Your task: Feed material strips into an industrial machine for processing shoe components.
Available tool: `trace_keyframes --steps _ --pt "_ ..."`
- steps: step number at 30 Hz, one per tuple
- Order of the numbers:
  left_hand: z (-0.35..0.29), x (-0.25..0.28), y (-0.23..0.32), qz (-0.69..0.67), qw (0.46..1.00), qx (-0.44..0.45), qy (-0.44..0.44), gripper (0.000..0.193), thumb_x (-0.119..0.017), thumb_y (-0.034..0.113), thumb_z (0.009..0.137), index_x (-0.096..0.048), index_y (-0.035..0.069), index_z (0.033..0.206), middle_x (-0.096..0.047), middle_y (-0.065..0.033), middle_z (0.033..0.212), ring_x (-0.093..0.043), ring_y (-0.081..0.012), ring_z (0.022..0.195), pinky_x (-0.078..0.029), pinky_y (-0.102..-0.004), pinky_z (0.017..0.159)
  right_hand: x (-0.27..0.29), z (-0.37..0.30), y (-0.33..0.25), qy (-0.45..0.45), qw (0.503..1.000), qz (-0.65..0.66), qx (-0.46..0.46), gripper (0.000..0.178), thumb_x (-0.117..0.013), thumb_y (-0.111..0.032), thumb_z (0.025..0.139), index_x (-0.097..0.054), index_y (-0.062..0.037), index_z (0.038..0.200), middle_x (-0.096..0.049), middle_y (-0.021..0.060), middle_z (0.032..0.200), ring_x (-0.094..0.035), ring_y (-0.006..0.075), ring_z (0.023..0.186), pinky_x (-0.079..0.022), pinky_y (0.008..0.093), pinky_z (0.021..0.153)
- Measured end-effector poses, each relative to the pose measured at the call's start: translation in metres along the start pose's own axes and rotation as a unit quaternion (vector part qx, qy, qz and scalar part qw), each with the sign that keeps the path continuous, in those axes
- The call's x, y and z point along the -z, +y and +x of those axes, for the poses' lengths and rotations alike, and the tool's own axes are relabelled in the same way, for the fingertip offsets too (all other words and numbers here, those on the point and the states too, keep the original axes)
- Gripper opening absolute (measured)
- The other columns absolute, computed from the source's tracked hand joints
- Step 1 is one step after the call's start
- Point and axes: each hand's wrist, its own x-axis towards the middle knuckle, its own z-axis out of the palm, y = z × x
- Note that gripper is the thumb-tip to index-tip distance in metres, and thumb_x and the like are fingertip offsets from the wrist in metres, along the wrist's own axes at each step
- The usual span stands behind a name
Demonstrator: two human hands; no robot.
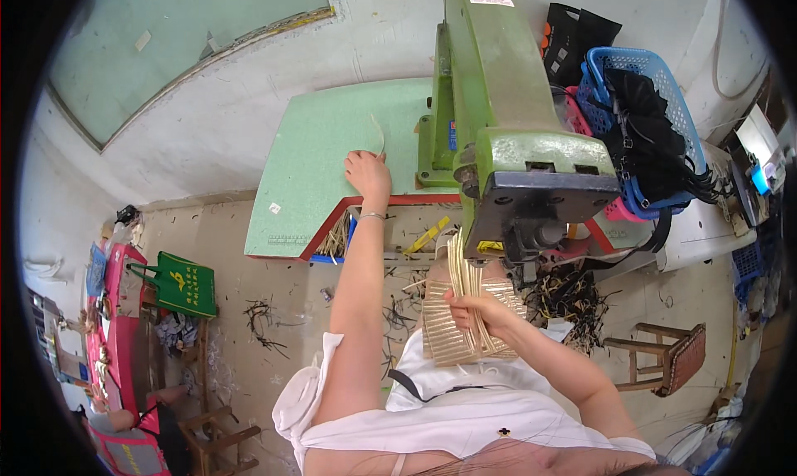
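One left hand (368, 175) and one right hand (479, 310) are showing mid-frame; one green machine (519, 78) is standing upper centre; one green bag (184, 286) is hanging left; one wooden stool (686, 358) is showing lower right.

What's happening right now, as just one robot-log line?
left fingers: on green table, by pale strip | right fingers: closed around gold strips | green press: right of left fingers
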Motion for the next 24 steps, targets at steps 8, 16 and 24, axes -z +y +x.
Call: trace_keyframes --steps 8,16,24 --pt "-0.084 0.084 0.012 -0.313 0.940 -0.098 -0.094 0.015 -0.059 0.014 0.079 -0.055 0.001 0.085 -0.060 -0.0148 0.073 -0.059 -0.0318 0.066 -0.045 -0.0384 0.058 0.029 0.024 0.002 0.000 0.995 0.087 0.044 0.021 -0.049 -0.023 0.089 -0.054 -0.0050 0.098 -0.060 0.0074 0.088 -0.056 0.0139 0.069 -0.049 0.0277 0.062" --pt "-0.227 0.181 0.026 -0.362 0.864 0.039 -0.347 0.022 -0.065 0.011 0.076 -0.055 0.003 0.095 -0.060 -0.0073 0.067 -0.060 -0.0172 0.059 -0.044 -0.0278 0.054 0.012 0.020 0.015 0.009 0.983 0.168 0.068 0.030 -0.045 -0.027 0.092 -0.052 -0.0025 0.107 -0.055 0.0118 0.109 -0.059 0.0187 0.088 -0.050 0.0311 0.077" --pt "-0.243 0.207 0.036 -0.378 0.789 0.062 -0.481 0.043 -0.069 0.019 0.074 -0.048 0.001 0.108 -0.061 -0.0080 0.077 -0.061 -0.0169 0.070 -0.047 -0.0279 0.062 0.031 0.000 0.007 0.063 0.995 0.054 0.053 0.017 -0.057 -0.019 0.085 -0.055 -0.0036 0.092 -0.055 0.0030 0.069 -0.057 0.0114 0.068 -0.049 0.0245 0.062"
